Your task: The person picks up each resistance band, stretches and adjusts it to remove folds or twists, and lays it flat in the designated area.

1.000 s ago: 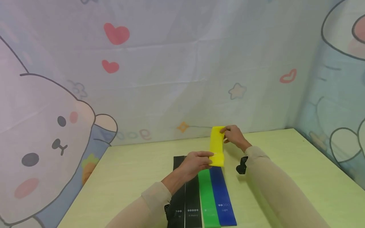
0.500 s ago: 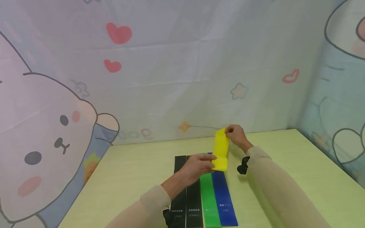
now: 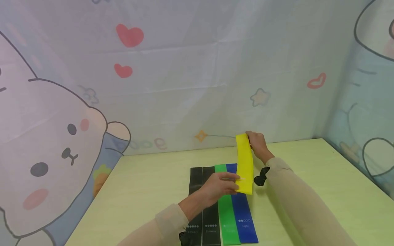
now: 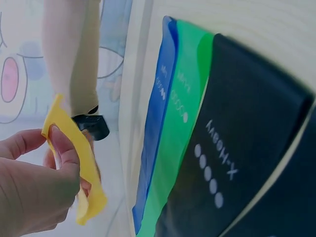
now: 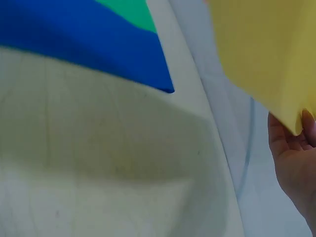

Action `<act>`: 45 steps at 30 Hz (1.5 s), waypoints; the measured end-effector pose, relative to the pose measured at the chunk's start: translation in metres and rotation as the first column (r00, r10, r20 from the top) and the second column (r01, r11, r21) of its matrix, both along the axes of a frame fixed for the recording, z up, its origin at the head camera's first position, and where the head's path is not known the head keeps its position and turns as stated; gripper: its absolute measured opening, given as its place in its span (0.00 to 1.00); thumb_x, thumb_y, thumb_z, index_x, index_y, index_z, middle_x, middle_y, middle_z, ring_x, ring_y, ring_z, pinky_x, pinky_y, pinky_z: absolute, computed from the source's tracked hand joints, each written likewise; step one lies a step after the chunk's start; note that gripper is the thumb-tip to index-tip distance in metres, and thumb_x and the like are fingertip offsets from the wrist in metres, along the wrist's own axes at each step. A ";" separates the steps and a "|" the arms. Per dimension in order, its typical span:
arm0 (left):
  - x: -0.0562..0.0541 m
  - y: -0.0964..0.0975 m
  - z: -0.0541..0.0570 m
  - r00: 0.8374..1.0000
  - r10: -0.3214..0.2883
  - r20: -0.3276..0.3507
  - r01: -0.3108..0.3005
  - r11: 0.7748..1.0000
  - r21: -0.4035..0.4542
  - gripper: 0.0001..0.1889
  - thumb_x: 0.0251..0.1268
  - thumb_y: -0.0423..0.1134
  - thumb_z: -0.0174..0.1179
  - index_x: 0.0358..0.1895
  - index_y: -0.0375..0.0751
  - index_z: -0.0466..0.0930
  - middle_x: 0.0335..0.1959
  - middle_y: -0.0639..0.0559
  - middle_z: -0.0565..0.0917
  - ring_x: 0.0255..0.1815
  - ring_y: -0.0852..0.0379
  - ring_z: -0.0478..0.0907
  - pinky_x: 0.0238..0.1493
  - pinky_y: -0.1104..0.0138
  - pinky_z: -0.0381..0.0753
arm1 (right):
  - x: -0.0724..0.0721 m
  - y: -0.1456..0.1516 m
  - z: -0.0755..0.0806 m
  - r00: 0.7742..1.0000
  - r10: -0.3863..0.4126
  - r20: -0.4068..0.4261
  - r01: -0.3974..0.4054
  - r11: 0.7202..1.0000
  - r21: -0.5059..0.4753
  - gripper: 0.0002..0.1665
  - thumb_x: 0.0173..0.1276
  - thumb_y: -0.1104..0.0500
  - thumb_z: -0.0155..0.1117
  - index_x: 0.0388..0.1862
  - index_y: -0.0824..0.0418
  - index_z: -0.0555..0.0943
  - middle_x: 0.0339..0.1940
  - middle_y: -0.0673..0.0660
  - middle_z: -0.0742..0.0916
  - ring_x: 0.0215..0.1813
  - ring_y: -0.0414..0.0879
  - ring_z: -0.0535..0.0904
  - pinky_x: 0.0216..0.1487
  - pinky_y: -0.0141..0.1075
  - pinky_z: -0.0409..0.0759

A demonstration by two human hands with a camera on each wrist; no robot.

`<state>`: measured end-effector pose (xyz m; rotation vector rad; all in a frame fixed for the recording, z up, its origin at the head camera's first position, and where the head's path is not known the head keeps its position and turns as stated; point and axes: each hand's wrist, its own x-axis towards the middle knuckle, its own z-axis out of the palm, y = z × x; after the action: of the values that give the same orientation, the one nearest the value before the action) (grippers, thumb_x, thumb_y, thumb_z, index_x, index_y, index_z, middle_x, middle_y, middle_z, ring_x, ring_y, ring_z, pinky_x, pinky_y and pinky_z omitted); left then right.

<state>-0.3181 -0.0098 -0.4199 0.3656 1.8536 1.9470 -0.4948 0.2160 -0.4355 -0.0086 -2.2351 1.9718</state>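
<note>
Between both hands a yellow resistance band (image 3: 244, 160) is held up above the table, stretched out lengthwise. My left hand (image 3: 217, 188) pinches its near end between thumb and fingers, as the left wrist view also shows. At the far end, my right hand (image 3: 258, 144) grips the band's upper right edge. Below lies a row of flat bands: a blue band (image 3: 246, 218) marked Light, a green band (image 3: 227, 212) beside it, then a black band (image 3: 210, 218) and another black band (image 3: 194, 218) at the left. The left forearm covers part of the black ones.
The pale yellow-green table (image 3: 147, 191) extends to both sides of the row. A printed cloth backdrop (image 3: 184, 85) rises along its back edge and right side. A dark wrist camera (image 3: 261, 176) sits under the right wrist.
The yellow band has shifted right and looks longer and straighter, its near end lower. Both hands moved slightly right with it, uncovering the far ends of the green and blue bands.
</note>
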 end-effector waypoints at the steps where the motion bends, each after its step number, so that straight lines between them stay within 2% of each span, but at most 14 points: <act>1: 0.001 0.001 -0.001 1.000 0.005 0.009 -0.005 1.000 -0.005 0.16 0.62 0.25 0.63 0.54 0.29 0.82 0.52 0.43 0.82 0.37 0.54 0.83 0.47 0.61 0.85 | 0.000 -0.001 0.002 1.000 -0.006 0.002 0.006 1.000 -0.008 0.23 0.80 0.54 0.52 0.57 0.74 0.76 0.50 0.67 0.80 0.42 0.49 0.80 0.43 0.30 0.82; 4: 0.005 0.003 -0.003 0.999 0.020 0.028 -0.020 1.000 -0.021 0.16 0.61 0.24 0.63 0.52 0.29 0.83 0.50 0.42 0.82 0.33 0.54 0.82 0.46 0.61 0.85 | 0.001 -0.004 0.007 1.000 -0.026 0.017 0.027 1.000 -0.016 0.25 0.76 0.57 0.59 0.63 0.75 0.73 0.56 0.69 0.79 0.48 0.51 0.81 0.46 0.30 0.82; 8: 0.009 0.005 -0.006 0.999 0.038 0.035 -0.036 0.998 -0.055 0.14 0.60 0.24 0.63 0.50 0.29 0.84 0.46 0.43 0.83 0.30 0.54 0.82 0.44 0.61 0.86 | 0.001 -0.007 0.009 0.999 -0.038 0.038 0.039 0.999 -0.028 0.27 0.74 0.62 0.59 0.66 0.76 0.69 0.60 0.72 0.78 0.57 0.59 0.79 0.54 0.36 0.82; 10: 0.009 0.006 -0.009 0.999 0.044 0.028 -0.042 0.997 -0.068 0.13 0.61 0.24 0.63 0.49 0.29 0.84 0.45 0.43 0.83 0.30 0.54 0.82 0.43 0.60 0.86 | 0.001 -0.007 0.009 0.998 -0.044 0.039 0.045 0.999 -0.029 0.27 0.74 0.63 0.59 0.67 0.76 0.69 0.61 0.73 0.77 0.58 0.62 0.79 0.56 0.39 0.81; 16: 0.012 0.007 -0.019 0.998 0.061 0.005 -0.060 0.991 -0.121 0.11 0.62 0.28 0.62 0.47 0.31 0.84 0.36 0.43 0.85 0.28 0.55 0.84 0.37 0.62 0.86 | 0.002 -0.008 0.006 0.998 -0.057 0.040 0.059 0.998 -0.028 0.31 0.73 0.62 0.60 0.70 0.76 0.66 0.61 0.73 0.77 0.57 0.62 0.79 0.57 0.42 0.81; 24: 0.017 0.009 -0.020 0.995 0.084 0.049 -0.077 0.988 -0.137 0.09 0.63 0.29 0.62 0.45 0.31 0.85 0.41 0.44 0.85 0.37 0.44 0.88 0.36 0.61 0.87 | 0.002 -0.009 0.008 0.999 -0.023 0.047 0.027 0.996 -0.089 0.41 0.72 0.62 0.63 0.76 0.71 0.55 0.70 0.73 0.71 0.65 0.63 0.74 0.64 0.46 0.76; 26: 0.018 0.010 -0.019 0.995 0.079 0.054 -0.071 0.988 -0.137 0.09 0.64 0.30 0.63 0.45 0.31 0.85 0.40 0.44 0.85 0.36 0.45 0.88 0.37 0.61 0.87 | 0.002 -0.008 0.009 0.999 -0.009 0.042 0.013 0.996 -0.092 0.40 0.72 0.62 0.64 0.76 0.69 0.58 0.69 0.72 0.73 0.64 0.62 0.76 0.62 0.45 0.77; 30: 0.020 0.011 -0.019 0.997 0.070 0.044 -0.063 0.989 -0.136 0.11 0.64 0.34 0.65 0.45 0.30 0.86 0.37 0.44 0.87 0.34 0.49 0.88 0.38 0.61 0.87 | 0.003 -0.007 0.010 0.999 0.023 0.027 -0.021 0.998 -0.060 0.31 0.73 0.61 0.63 0.71 0.69 0.69 0.64 0.71 0.78 0.56 0.58 0.80 0.53 0.37 0.82; 35: 0.023 0.015 -0.024 0.996 0.081 0.031 -0.076 0.989 -0.124 0.08 0.63 0.30 0.67 0.43 0.29 0.86 0.36 0.45 0.86 0.32 0.52 0.87 0.39 0.61 0.87 | 0.003 -0.004 0.008 0.999 0.041 0.013 -0.040 0.999 -0.033 0.23 0.75 0.62 0.60 0.66 0.68 0.76 0.61 0.70 0.79 0.51 0.53 0.81 0.46 0.31 0.83; 40: 0.027 0.020 -0.027 0.996 0.091 0.024 -0.088 0.988 -0.127 0.07 0.62 0.28 0.67 0.42 0.30 0.86 0.36 0.47 0.85 0.30 0.53 0.86 0.38 0.62 0.87 | 0.001 0.000 0.005 0.998 0.055 -0.005 -0.055 0.998 0.030 0.19 0.77 0.63 0.58 0.62 0.69 0.80 0.63 0.68 0.79 0.54 0.55 0.80 0.47 0.30 0.82; 45: 0.029 0.024 -0.027 0.996 0.093 0.012 -0.091 0.988 -0.127 0.07 0.61 0.27 0.68 0.42 0.29 0.86 0.35 0.47 0.85 0.29 0.53 0.85 0.38 0.61 0.87 | -0.001 0.004 0.004 0.996 0.085 -0.003 -0.085 0.991 0.106 0.19 0.78 0.63 0.56 0.63 0.70 0.79 0.63 0.69 0.79 0.57 0.58 0.79 0.53 0.35 0.82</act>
<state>-0.2887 0.0146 -0.4470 0.2260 2.0022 1.8731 -0.4962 0.2199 -0.4313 0.1087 -2.3694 1.8873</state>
